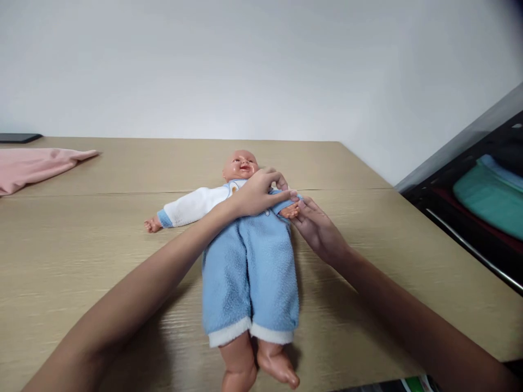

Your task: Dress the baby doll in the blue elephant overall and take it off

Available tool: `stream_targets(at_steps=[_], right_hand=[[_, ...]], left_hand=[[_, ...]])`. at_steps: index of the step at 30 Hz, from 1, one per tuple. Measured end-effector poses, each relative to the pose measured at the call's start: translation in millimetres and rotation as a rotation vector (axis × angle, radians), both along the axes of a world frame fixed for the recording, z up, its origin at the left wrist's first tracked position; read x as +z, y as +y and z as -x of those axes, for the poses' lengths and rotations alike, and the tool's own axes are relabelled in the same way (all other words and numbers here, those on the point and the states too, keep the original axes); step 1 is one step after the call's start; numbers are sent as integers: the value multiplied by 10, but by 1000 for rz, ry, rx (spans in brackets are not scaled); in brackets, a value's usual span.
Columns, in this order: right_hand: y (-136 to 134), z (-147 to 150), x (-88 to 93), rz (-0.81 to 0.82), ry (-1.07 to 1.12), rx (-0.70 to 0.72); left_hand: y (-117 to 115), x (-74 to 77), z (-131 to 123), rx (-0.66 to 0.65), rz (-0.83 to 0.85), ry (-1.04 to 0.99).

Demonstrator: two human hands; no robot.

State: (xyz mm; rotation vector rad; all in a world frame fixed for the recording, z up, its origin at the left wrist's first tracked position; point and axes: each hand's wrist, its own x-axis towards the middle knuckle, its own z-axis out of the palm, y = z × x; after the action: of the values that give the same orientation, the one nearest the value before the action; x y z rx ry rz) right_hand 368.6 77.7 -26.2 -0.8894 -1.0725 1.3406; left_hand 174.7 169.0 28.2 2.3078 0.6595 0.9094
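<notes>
A baby doll in a blue romper with white sleeves lies on its back on the wooden table, head away from me. My left hand reaches across its chest, fingers curled and pinching the blue fabric at the doll's right-side shoulder. My right hand comes in from the right and holds the doll's small hand between its fingertips, close to my left hand. The doll's other arm stretches out to the left. Its bare feet point at the near table edge.
A pink cloth lies at the table's far left, with a dark flat object behind it. On the right stands a dark shelf holding folded green and blue textiles. A white wall rises behind the table.
</notes>
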Motion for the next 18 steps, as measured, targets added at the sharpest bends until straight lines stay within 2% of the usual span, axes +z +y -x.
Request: stream_targets(at_steps=[2,5,11,18], right_hand=[[16,24,-28,44,73,7],[57,46,-73,84,79,23],[193,69,-238,84,87,-141],[419,-15,-399,116,0,-158]], left_hand=[[-1,-4,39,18,-64,80],[-4,0,81,-9,-44,151],[41,-22,99,-29,44,197],[77,-98,102,45,-54,199]])
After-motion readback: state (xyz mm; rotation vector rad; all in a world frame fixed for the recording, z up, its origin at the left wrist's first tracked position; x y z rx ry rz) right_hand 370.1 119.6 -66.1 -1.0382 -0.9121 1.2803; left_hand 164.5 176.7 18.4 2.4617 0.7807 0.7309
